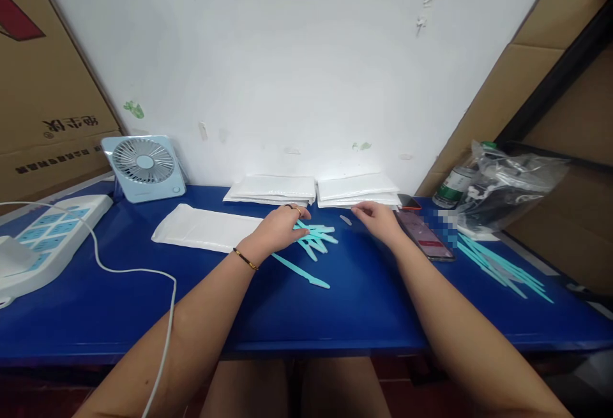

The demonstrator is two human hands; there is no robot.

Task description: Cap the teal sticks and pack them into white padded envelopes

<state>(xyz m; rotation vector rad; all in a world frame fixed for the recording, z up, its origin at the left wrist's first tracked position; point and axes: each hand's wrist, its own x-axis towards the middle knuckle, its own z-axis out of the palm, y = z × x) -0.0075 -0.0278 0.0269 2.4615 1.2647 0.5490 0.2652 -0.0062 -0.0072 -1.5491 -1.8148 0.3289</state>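
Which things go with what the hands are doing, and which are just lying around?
Probably part of it:
turquoise sticks at the left hand
small pale piece near the right hand
white packets, perhaps
more sticks, far right

Probably just lying around:
fan
power strip
white cable
phone
bottle
plastic bag

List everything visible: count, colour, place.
Strips: several, turquoise, centre
Other strips: several, turquoise, right
Small piece: one, pale, centre
Packet: one, white, left
Packet stacks: two, white, back
Phone: one, dark, right
Object: one, orange edge, behind phone
Bottle: one, green label, right
Bag: one, clear, right
Fan: one, blue, left
Power strip: one, white, left
Cable: one, white, left
Cardboard: uncounted, brown, both sides
Table: one, blue, centre
Wall: one, white, back
Bracelet: one, dark, wrist
Legs: two, front
Left hand: one, at strips
Right hand: one, centre
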